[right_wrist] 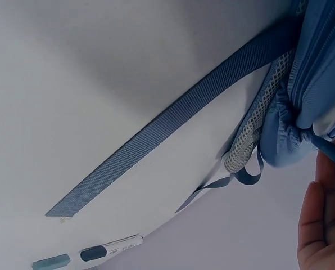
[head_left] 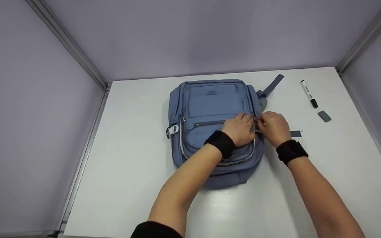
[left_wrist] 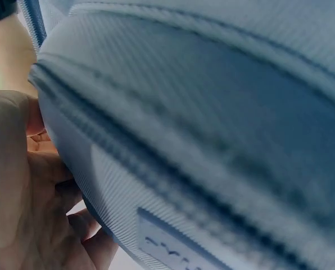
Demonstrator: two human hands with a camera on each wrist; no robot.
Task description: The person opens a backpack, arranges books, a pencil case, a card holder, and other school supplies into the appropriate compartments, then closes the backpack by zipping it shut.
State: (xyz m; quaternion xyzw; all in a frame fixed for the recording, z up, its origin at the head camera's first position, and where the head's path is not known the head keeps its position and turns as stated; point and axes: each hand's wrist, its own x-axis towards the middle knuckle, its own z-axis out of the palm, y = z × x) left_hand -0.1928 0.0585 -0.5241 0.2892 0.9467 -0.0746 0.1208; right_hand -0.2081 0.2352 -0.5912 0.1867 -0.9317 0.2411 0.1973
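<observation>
Flat on white table [head_left: 127, 172], woven backpack [head_left: 210, 109]

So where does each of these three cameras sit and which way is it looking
Head: worn on the head, looking down at the table, backpack, marker; both forearms, left hand, right hand show.
Left wrist: pressed close against backpack fabric; left fingers show.
Right wrist: looks along the table past a strap; right fingertips show.
Shared: head and right wrist both show strap, marker.

White table [head_left: 137, 185], lilac walls [head_left: 28, 132] w/ metal corner rails [head_left: 68, 43].
</observation>
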